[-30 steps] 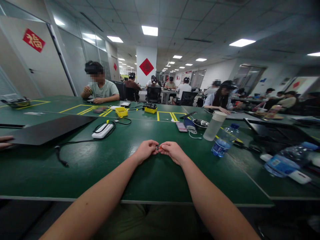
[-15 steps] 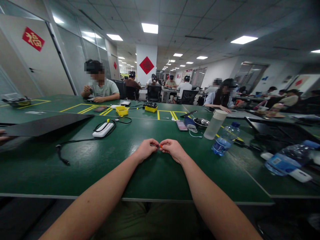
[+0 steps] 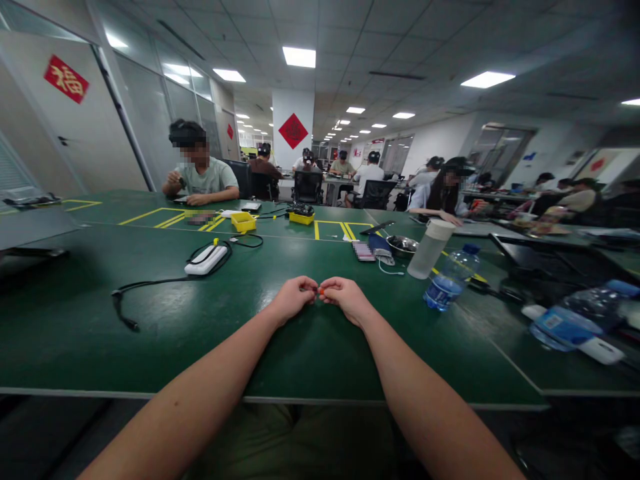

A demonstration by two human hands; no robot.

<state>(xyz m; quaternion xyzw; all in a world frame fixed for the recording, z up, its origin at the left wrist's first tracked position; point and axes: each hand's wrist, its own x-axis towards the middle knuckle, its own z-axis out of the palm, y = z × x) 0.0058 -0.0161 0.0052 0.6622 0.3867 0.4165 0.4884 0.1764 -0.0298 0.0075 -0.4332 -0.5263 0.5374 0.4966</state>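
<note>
My left hand (image 3: 296, 297) and my right hand (image 3: 346, 297) meet fingertip to fingertip just above the green table (image 3: 200, 353). Pinched in the right fingers is a small orange piece (image 3: 322, 291), too small to name. The left thumb and forefinger are pressed together on something small and dark, mostly hidden by the fingers. I cannot tell whether the two small pieces are joined. Both forearms reach in from the table's front edge.
To the left lies a white power bank (image 3: 206, 260) with a black cable (image 3: 120, 303). On the right stand a frosted bottle (image 3: 431, 251) and a water bottle (image 3: 451, 279), near a metal bowl (image 3: 403, 245). Yellow trays (image 3: 243, 222) sit farther back. Co-workers sit across the table.
The dark flat panel at the left has swung away toward the left edge, and the hand by it is out of view. My two hands have hardly moved.
</note>
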